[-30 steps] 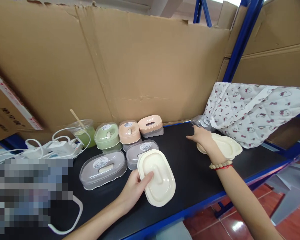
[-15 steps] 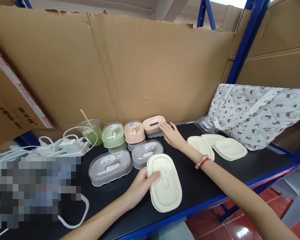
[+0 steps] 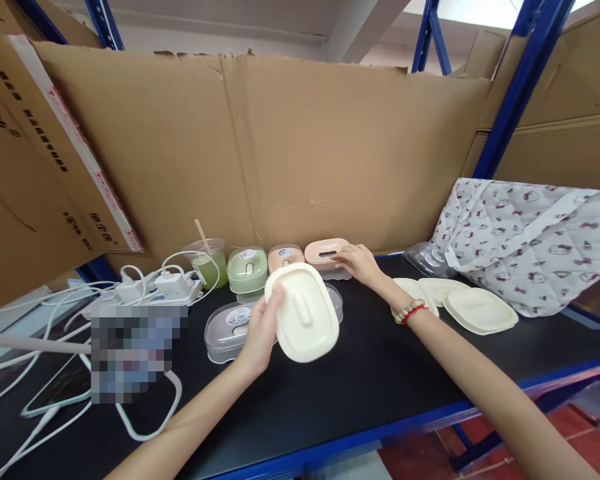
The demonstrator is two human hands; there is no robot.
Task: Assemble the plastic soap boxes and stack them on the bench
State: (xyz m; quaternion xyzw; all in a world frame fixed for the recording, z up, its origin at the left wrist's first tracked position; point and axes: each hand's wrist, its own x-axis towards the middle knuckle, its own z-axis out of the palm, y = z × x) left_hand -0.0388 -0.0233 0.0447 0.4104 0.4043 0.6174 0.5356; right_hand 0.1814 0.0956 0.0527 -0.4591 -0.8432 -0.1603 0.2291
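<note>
My left hand (image 3: 260, 330) grips the edge of a cream oval lid (image 3: 303, 312) and holds it lifted and tilted above the black shelf (image 3: 370, 380). My right hand (image 3: 359, 262) reaches back and closes its fingers on the peach box (image 3: 325, 253) at the rear of the row. Beside that box stand another peach box (image 3: 283, 256) and a green box (image 3: 247, 270). A grey box with a clear cover (image 3: 226, 330) lies just left of the lifted lid. A second grey box (image 3: 336, 300) is mostly hidden behind the lid.
Several cream lids (image 3: 475, 310) lie to the right, near a patterned cloth (image 3: 530, 240) and a bag of clear covers (image 3: 427, 259). A cup of green drink (image 3: 209, 263), a power strip with white cables (image 3: 150, 288) and a phone (image 3: 55, 393) sit left. Cardboard (image 3: 300, 147) walls the back.
My left hand has lifted the cream lid off the shelf and tilted it up. My right hand has moved from the lids at right onto the peach box.
</note>
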